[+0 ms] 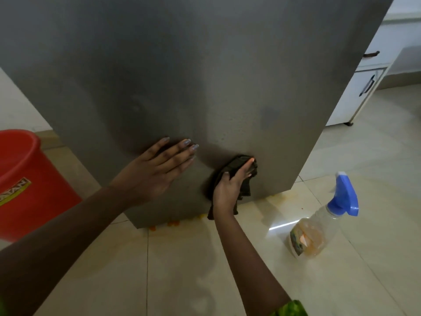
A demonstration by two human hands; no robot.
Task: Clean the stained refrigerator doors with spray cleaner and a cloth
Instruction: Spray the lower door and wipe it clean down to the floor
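The grey refrigerator door (205, 76) fills the upper view, with faint smudges near its lower part. My left hand (157, 167) rests flat on the door's lower left with straight, spread fingers. My right hand (232, 188) presses a dark cloth (239, 166) against the door near its bottom edge; the thumb curls round the cloth and part of it hangs below the wrist. A clear spray bottle (319, 226) with a blue trigger head stands on the floor to the right, apart from both hands.
A red bucket (22, 179) stands on the floor at the left. Orange stains and bits (173, 223) lie on the tiles under the door's bottom edge. White cabinets with dark handles (366, 85) stand at the back right. Pale tiled floor (182, 270) spreads in front.
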